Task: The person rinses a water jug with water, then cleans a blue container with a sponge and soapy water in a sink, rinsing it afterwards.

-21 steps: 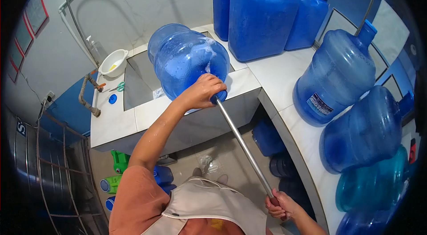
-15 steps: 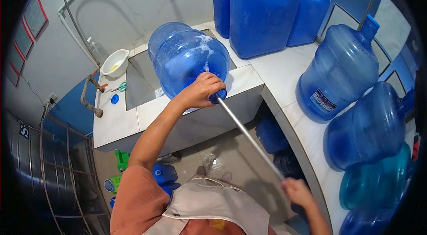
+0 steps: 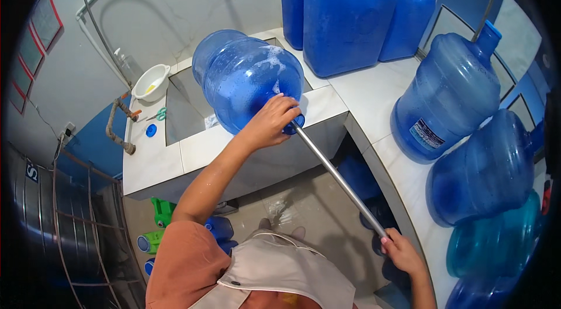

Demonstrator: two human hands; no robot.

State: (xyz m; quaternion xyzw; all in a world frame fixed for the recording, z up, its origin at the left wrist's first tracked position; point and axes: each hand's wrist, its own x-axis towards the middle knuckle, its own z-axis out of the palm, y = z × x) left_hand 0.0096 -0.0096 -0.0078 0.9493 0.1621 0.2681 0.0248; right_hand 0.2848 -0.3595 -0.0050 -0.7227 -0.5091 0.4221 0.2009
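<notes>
A large clear-blue water jug (image 3: 248, 78) lies on its side over the sink, soapy foam on its wall and its mouth facing me. My left hand (image 3: 272, 121) is closed round the jug's neck. A long metal rod (image 3: 339, 181) runs into the mouth; its inner end cannot be made out through the plastic. Low on the right, my right hand (image 3: 403, 251) is wrapped round the rod's outer end.
The tiled sink (image 3: 182, 95) has a white basin (image 3: 151, 83), green-handled scissors (image 3: 160, 114) and a blue cap (image 3: 151, 130) on its left ledge. Blue jerrycans (image 3: 349, 19) stand behind right. Several water jugs (image 3: 447, 95) line the right counter. Green containers (image 3: 155, 241) sit on the floor.
My right hand has shifted a little to the right with the rod and is less blurred. The jug's mouth and my left hand have moved slightly right and down.
</notes>
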